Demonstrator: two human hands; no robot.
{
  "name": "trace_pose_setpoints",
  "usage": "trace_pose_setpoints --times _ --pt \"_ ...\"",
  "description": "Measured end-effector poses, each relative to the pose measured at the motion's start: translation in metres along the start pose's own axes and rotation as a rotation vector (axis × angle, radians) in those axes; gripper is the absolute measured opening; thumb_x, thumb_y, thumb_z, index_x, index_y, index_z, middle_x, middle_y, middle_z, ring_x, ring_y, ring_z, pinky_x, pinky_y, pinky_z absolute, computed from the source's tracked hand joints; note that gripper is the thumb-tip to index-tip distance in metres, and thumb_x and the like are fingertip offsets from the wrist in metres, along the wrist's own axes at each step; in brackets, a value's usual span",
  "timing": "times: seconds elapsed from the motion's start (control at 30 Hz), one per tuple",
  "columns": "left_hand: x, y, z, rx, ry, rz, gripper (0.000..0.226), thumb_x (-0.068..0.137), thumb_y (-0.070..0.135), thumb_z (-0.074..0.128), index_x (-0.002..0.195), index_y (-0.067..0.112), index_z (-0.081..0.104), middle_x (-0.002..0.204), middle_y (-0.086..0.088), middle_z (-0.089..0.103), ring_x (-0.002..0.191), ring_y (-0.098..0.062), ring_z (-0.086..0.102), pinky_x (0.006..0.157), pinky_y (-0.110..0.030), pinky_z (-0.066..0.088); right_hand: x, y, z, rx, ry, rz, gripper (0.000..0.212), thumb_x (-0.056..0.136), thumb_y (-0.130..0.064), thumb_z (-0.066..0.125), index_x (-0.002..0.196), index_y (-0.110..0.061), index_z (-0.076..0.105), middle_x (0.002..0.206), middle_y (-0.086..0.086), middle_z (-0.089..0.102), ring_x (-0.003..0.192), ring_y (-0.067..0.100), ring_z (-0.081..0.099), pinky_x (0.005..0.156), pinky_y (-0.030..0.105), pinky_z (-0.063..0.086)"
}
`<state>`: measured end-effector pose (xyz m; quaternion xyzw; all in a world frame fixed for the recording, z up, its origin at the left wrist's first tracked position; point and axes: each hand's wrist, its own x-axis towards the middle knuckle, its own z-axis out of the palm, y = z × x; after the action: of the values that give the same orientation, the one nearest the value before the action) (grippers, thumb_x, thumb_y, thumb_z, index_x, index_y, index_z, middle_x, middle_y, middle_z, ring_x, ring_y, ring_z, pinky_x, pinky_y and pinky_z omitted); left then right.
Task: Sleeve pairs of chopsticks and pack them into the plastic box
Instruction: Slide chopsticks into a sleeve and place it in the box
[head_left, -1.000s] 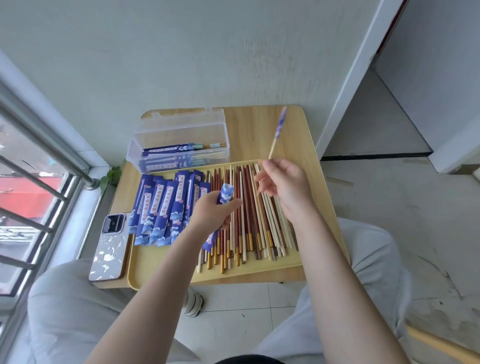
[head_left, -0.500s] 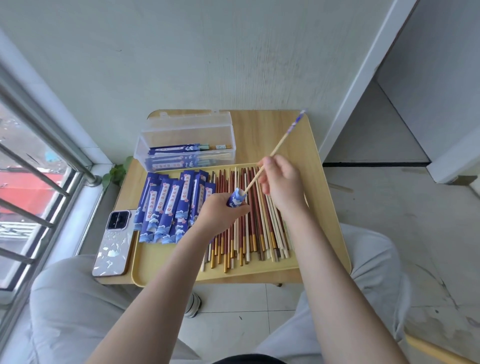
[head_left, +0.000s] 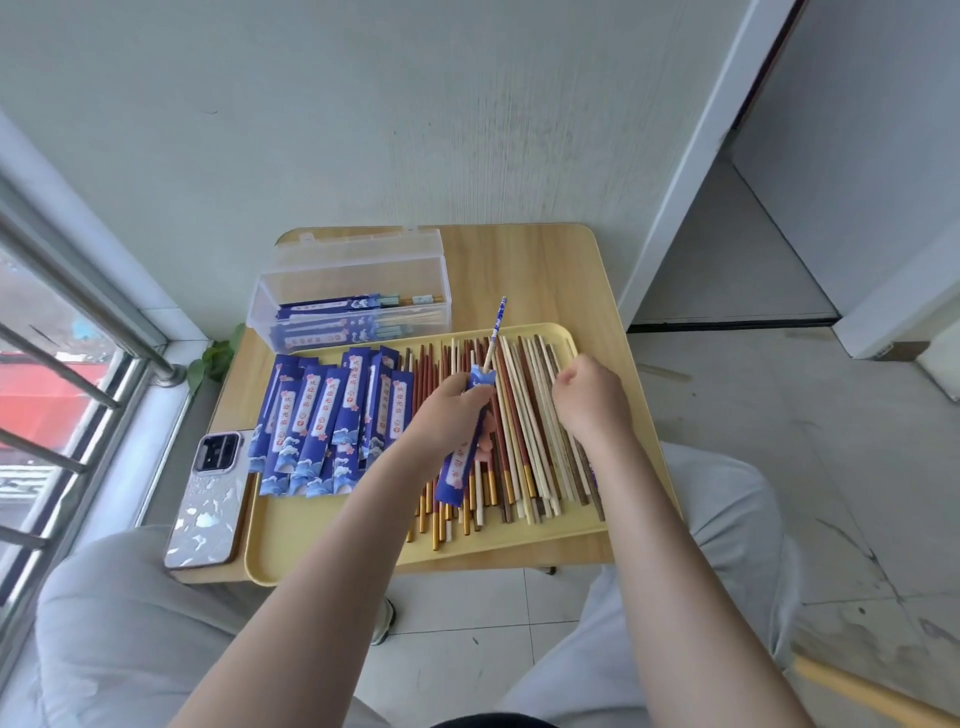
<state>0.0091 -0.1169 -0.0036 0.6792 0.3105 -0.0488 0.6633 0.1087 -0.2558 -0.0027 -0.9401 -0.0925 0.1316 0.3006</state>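
Tabletop tray (head_left: 332, 551), left hand (head_left: 447, 410) gripping sleeve (head_left: 465, 457)

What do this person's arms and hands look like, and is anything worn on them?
Both forearms are bare, with no sleeves in view. The left hand and right hand show no gloves, rings, watch or bracelet. Light grey trousers cover the legs.

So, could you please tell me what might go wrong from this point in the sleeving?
1. Only one chopstick stands in the sleeve held by the left hand; tilting it could let the chopstick slide out.
2. The right hand is down among the mixed loose chopsticks, so it might pick a mismatched partner.
3. The phone overhangs the table edge and could be knocked off.
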Motion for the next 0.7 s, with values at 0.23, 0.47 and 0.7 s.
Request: trace_pose_setpoints --times 0.23,0.47,0.7 --pt "0.009 -0.009 0.031 -0.242 0.007 -0.147 0.015 0.098 0.011 0.061 0.111 0.003 0.063 0.092 -0.013 0.075 0.077 -0.024 0.072 0.08 -0.039 0.061 -0.003 0.026 0.012 -0.277 -0.08 0.109 0.007 0.099 -0.012 0.054 0.1 -0.009 0.06 0.077 0.0 0.055 0.063 0.017 0.052 0.048 0.027 0.034" --pt "0.016 -0.028 0.036 -0.296 0.086 -0.195 0.01 0.096 0.011 0.064 0.104 0.007 0.066 0.098 -0.013 0.077 0.094 -0.026 0.075 0.094 -0.043 0.057 -0.004 0.029 0.015 -0.351 -0.056 0.131 0.02 0.099 0.001 0.048 0.114 -0.005 0.059 0.085 0.005 0.054 0.076 0.023 0.052 0.063 0.031 0.044" --pt "0.019 -0.033 0.041 -0.259 0.117 -0.165 0.012 0.096 0.013 0.065 0.107 0.008 0.066 0.095 -0.009 0.077 0.085 -0.019 0.076 0.082 -0.033 0.061 -0.003 0.026 0.014 -0.443 -0.107 0.125 0.019 0.098 0.0 0.052 0.112 -0.006 0.062 0.09 0.006 0.058 0.077 0.024 0.055 0.062 0.031 0.045"
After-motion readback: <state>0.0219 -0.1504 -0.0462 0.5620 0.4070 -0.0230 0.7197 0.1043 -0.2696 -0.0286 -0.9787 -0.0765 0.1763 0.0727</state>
